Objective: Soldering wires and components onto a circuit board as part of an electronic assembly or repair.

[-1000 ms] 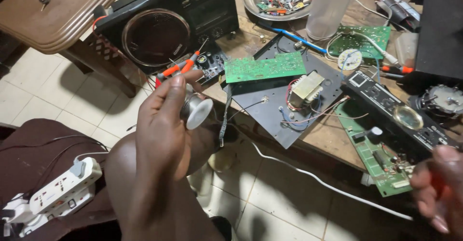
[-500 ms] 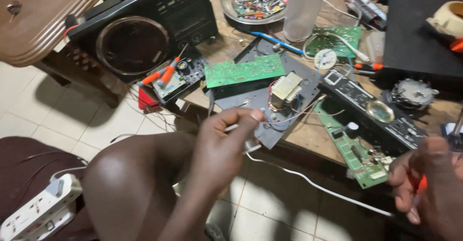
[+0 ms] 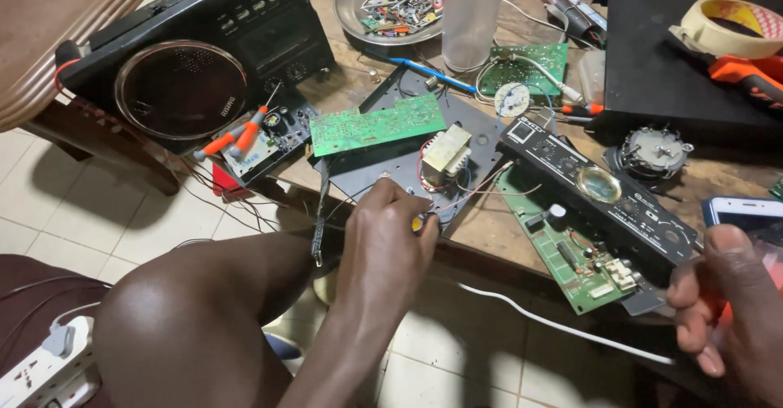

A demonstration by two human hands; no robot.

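Observation:
My left hand (image 3: 382, 249) reaches over my bare knee (image 3: 196, 318) to the front edge of a black metal chassis plate (image 3: 383, 171). Its fingers are closed on a small round spool (image 3: 418, 223), mostly hidden by the fingers. On the plate sit a cream transformer (image 3: 445, 152) with red and white wires and a green circuit board (image 3: 377, 124). My right hand (image 3: 730, 314) hangs at the lower right, curled round a red-handled tool that barely shows. It is just below a phone (image 3: 746, 210) and beside a long black front panel (image 3: 599, 188).
A black radio cassette case (image 3: 196, 57) stands at the left with red-handled screwdrivers (image 3: 232, 137) in front. At the back are a metal dish of small parts (image 3: 391, 4), a clear bottle (image 3: 471, 20), another green board (image 3: 530, 65) and a tape roll (image 3: 722, 24). A white power strip (image 3: 45, 367) lies lower left.
My left hand has gone from in front of my body, holding the spool up, forward and down to the chassis plate's front edge. The view has shifted right; my right hand stays low at the right.

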